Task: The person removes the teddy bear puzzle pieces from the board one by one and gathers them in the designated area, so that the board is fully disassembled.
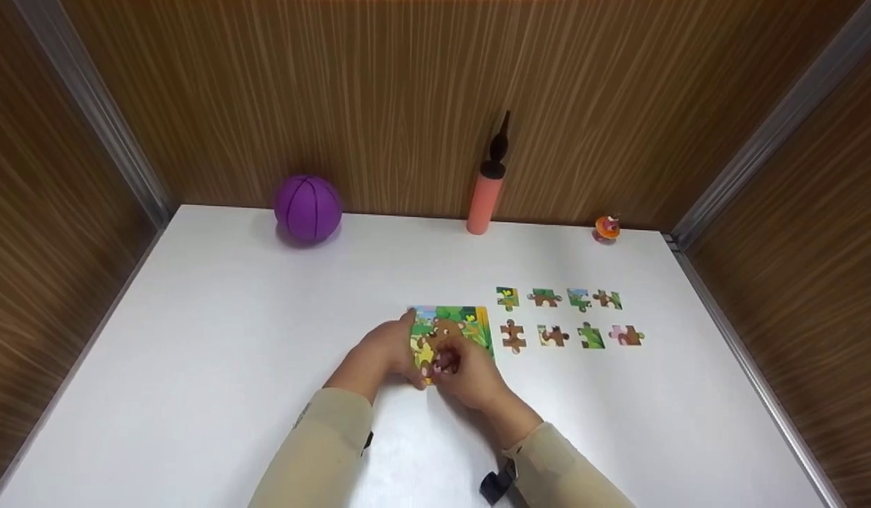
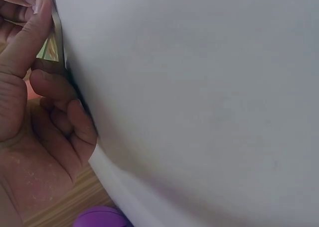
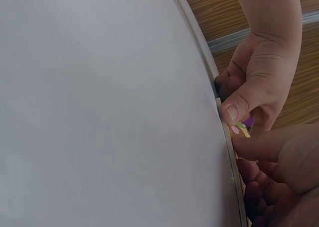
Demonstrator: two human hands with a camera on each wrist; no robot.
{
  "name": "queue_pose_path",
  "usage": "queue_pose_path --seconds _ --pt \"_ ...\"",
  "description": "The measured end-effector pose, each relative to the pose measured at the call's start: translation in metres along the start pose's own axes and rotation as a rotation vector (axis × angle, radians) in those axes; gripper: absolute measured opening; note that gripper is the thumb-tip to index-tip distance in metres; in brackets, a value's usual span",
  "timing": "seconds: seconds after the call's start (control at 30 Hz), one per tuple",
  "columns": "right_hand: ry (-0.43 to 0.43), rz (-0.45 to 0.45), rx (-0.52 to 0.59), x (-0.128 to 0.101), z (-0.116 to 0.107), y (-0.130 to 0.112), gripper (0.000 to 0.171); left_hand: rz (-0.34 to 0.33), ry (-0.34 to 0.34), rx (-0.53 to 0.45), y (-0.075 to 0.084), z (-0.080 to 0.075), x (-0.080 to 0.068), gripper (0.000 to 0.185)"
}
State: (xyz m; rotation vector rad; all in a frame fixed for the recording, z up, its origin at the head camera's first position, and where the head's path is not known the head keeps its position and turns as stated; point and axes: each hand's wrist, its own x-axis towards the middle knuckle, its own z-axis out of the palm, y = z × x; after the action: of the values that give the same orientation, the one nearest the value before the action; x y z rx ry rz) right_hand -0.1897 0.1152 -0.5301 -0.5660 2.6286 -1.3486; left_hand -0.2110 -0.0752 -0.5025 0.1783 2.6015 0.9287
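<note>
Here your left hand [image 1: 382, 351] and right hand [image 1: 470, 374] together pinch puzzle board [image 1: 453, 328]; loose puzzle pieces [image 1: 569, 317] lie right.

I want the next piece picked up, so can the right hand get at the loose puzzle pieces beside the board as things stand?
Probably yes. The loose puzzle pieces lie in two open rows just right of the puzzle board, with nothing between. But the right hand is busy on the board, as is the left hand.
</note>
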Motion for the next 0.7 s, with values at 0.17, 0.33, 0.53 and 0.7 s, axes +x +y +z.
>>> queue_pose_path --seconds 0.17,0.33,0.53,0.7 --pt "-0.016 0.009 -0.005 -0.001 -0.003 0.002 0.033 -0.008 0.007 0.002 -0.003 0.000 -0.001 0.138" --pt "-0.023 0.022 -0.018 -0.004 -0.012 0.004 0.036 -0.017 0.012 0.004 -0.004 0.001 -0.002 0.137" --pt "0.014 0.029 -0.047 -0.016 -0.030 0.013 0.042 -0.012 0.010 -0.008 -0.001 0.001 -0.002 0.136" --pt "0.054 0.052 -0.075 -0.030 -0.050 0.023 0.042 -0.021 0.016 -0.037 0.000 0.002 -0.002 0.135"
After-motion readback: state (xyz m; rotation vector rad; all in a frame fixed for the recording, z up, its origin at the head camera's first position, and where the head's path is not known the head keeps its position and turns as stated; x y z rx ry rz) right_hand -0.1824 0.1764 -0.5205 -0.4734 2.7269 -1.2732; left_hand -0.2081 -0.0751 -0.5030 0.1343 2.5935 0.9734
